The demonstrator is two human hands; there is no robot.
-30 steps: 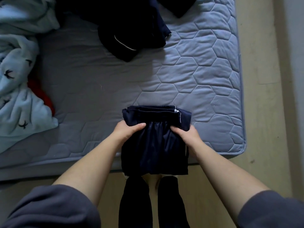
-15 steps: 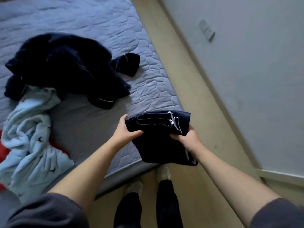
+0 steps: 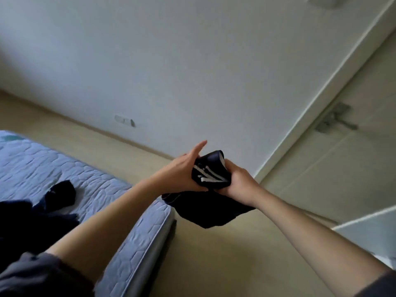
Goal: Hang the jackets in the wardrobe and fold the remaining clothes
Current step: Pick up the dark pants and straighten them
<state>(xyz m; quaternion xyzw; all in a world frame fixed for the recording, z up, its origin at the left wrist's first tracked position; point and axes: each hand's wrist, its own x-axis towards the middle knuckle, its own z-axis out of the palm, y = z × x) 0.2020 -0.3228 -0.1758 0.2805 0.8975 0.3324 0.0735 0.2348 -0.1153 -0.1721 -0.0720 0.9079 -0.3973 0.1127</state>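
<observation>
A folded dark navy garment [image 3: 211, 175] with white stripes is held in the air just right of the frame's centre, beyond the mattress corner and above the floor. Its upper part is bunched into a tight bundle between the two hands, and a loose flap is left hanging below them. The bundle is gripped from the right by the right hand [image 3: 239, 182], whose fingers are curled round it. The left hand [image 3: 182, 171] is laid flat against the bundle's left side, with its fingers kept straight and close together, pointing up and to the right. Whether the left thumb is tucked under the fabric cannot be told. Both forearms are bare, and grey sleeves [image 3: 36, 277] are seen at the bottom corners.

A pale blue quilted mattress [image 3: 53, 163] is found in the lower left, its corner just below and left of the hanging flap. A heap of dark clothes [image 3: 27, 221] is spread on it at the left edge of the frame. Beige floor [image 3: 214, 264] is seen around the mattress. The upper half is filled by a white wall [image 3: 171, 61], on which a small socket plate [image 3: 124, 120] is set low down — and at the right a pale door [image 3: 353, 168] with a metal handle [image 3: 336, 121] is shown.
</observation>
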